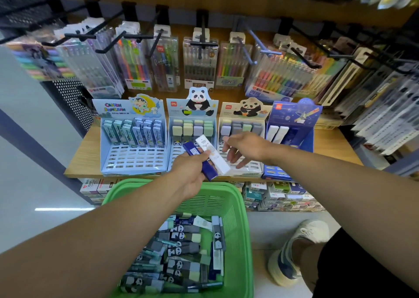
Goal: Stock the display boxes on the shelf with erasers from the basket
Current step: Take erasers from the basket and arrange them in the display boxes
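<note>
While left hand (192,173) pinches a navy eraser (201,161) and white eraser (214,153) above shelf's front edge (79,173), right hand (243,148) hovers, fingers spread, empty; loose pinch could drop one into basket (240,229).

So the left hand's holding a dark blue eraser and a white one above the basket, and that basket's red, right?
Not quite: the basket is green, not red, as the head view shows. The rest holds: the left hand grips a dark blue eraser and a white eraser above it.
</note>
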